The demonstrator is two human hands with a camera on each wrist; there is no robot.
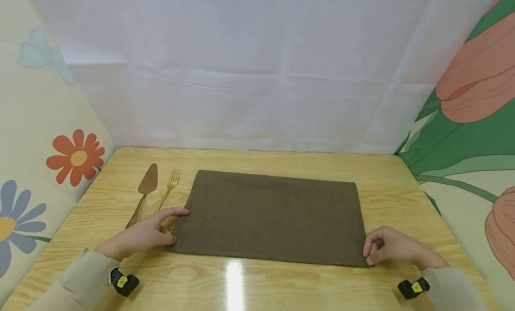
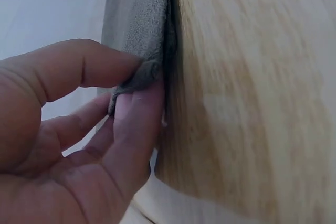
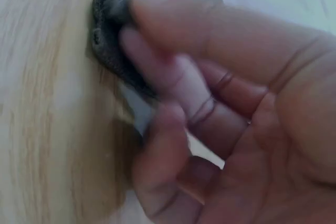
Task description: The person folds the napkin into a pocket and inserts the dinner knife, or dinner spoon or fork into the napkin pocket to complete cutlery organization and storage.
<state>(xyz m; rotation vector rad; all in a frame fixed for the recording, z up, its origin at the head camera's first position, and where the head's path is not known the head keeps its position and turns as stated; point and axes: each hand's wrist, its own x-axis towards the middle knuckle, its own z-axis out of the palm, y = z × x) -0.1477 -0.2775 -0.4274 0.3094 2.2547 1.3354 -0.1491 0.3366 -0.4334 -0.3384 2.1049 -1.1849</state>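
Observation:
A brown folded towel [image 1: 273, 217] lies flat as a wide rectangle on the wooden table. At its near left edge, my left hand [image 1: 150, 230] pinches the cloth; the left wrist view shows a bunched bit of towel [image 2: 139, 35] between thumb and finger. My right hand [image 1: 388, 246] is at the near right corner. There the right wrist view shows thumb and index finger at the towel's layered corner [image 3: 118, 51], blurred, the other fingers curled.
Left of the towel lie a gold fork [image 1: 173, 180] and a copper-coloured cake server [image 1: 149, 180], partly behind my left hand. The wooden table [image 1: 306, 286] meets a white cloth backdrop [image 1: 249, 78] at the back. Flower-patterned panels [image 1: 474, 145] stand at both sides.

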